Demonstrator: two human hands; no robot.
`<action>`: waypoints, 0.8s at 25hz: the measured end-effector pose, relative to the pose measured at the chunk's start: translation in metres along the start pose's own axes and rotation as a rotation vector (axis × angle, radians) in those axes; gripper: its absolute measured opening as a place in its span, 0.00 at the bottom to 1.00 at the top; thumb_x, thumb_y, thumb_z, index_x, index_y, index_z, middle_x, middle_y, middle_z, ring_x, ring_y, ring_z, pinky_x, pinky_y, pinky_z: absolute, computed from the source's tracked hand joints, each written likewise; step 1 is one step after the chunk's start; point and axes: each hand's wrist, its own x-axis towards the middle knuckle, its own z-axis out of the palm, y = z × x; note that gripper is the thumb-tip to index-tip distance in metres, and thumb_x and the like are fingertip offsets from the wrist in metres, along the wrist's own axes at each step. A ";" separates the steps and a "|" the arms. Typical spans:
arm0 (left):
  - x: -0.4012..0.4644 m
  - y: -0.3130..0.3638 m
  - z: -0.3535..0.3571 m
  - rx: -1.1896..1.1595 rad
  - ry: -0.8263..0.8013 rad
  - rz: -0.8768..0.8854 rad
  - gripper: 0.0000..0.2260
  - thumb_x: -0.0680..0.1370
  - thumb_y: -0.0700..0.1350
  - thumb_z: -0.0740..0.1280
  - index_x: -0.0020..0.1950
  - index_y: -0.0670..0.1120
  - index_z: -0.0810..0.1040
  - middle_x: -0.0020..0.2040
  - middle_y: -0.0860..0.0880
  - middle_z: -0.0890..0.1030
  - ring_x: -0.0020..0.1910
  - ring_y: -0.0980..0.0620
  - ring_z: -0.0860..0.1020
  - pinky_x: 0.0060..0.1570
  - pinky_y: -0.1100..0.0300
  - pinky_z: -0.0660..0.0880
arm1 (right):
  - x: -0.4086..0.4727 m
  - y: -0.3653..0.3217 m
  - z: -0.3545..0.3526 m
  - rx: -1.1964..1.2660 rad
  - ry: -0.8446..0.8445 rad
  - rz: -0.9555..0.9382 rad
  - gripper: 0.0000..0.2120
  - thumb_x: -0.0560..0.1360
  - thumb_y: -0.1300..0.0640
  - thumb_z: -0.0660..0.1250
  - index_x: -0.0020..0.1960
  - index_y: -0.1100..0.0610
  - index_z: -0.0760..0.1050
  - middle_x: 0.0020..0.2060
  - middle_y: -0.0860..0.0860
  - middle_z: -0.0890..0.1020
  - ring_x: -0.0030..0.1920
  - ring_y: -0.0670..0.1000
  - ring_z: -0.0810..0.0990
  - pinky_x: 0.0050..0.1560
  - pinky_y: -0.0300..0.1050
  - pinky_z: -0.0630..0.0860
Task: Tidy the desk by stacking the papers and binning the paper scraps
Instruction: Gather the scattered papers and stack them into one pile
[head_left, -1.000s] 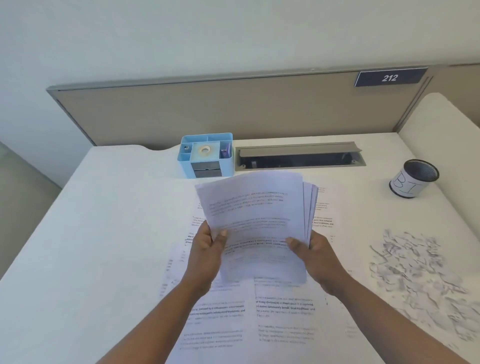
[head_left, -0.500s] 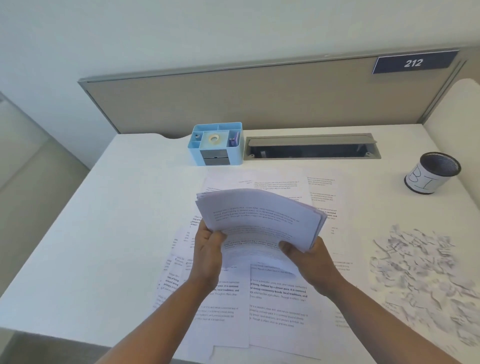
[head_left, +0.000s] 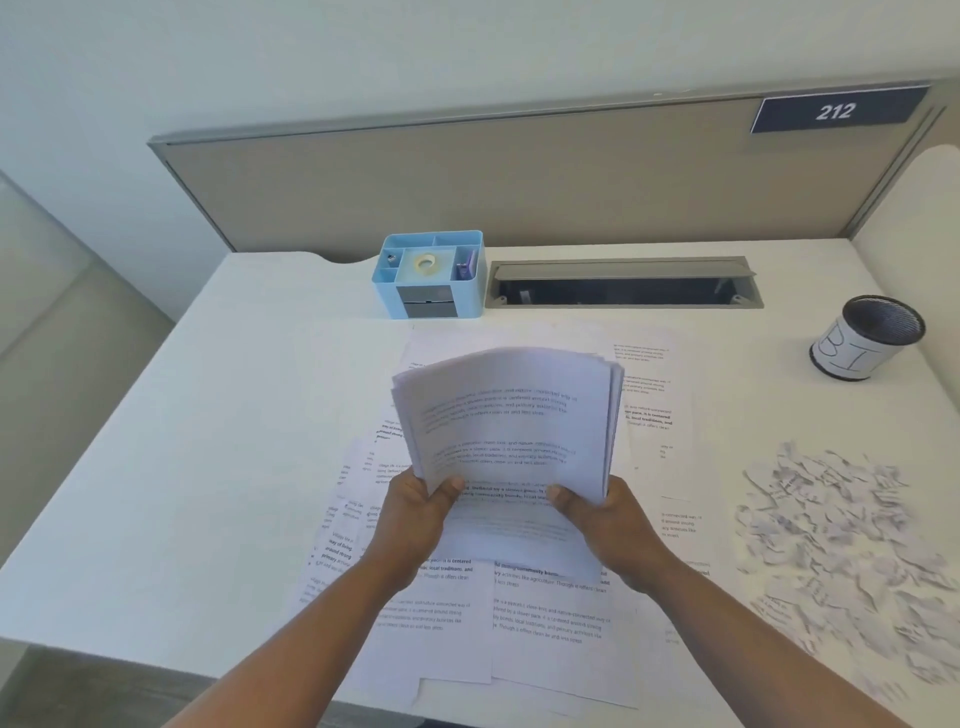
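Head view. The left hand (head_left: 415, 512) and right hand (head_left: 605, 519) each grasp a lower corner of a sheaf of papers (head_left: 511, 421), thumbs on the printed face, fingers hidden behind. The sheaf is raised above the tabletop (head_left: 208, 441), its upper edge curling away from the viewer. The edges are not flush, fanning slightly at the right side. A two-handed hold at the bottom probably serves to square the sheets by tapping them level. Beneath the sheaf, loose printed sheets (head_left: 550, 608) lie overlapping and uncollected, some reaching the near edge. At the right, a heap of paper scraps (head_left: 841, 545) rests on the tabletop, well apart from the hands. Beyond it stands a mesh cup labelled as the bin (head_left: 865, 338), upright and open. A blue desk organiser (head_left: 431, 275) sits at the back, beside a cable tray (head_left: 623, 283).
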 end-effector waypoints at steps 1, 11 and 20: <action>0.001 0.000 -0.003 -0.007 -0.010 -0.026 0.08 0.83 0.40 0.69 0.60 0.48 0.84 0.54 0.50 0.88 0.56 0.49 0.86 0.53 0.56 0.83 | 0.002 -0.002 -0.002 0.019 -0.026 0.022 0.11 0.80 0.49 0.71 0.62 0.48 0.83 0.53 0.47 0.88 0.54 0.53 0.87 0.54 0.51 0.85; 0.003 -0.001 -0.020 -0.388 -0.119 -0.273 0.17 0.81 0.37 0.69 0.70 0.45 0.78 0.63 0.43 0.85 0.60 0.40 0.84 0.56 0.40 0.82 | 0.008 -0.008 -0.014 0.569 -0.398 0.215 0.28 0.79 0.50 0.72 0.75 0.60 0.71 0.70 0.62 0.78 0.70 0.65 0.76 0.66 0.63 0.76; 0.014 0.032 -0.032 -0.754 0.257 -0.185 0.16 0.84 0.34 0.64 0.70 0.48 0.76 0.64 0.43 0.84 0.64 0.38 0.81 0.65 0.31 0.75 | 0.022 -0.023 0.083 0.599 -0.130 0.169 0.20 0.76 0.61 0.74 0.68 0.54 0.78 0.63 0.53 0.84 0.61 0.55 0.84 0.56 0.54 0.83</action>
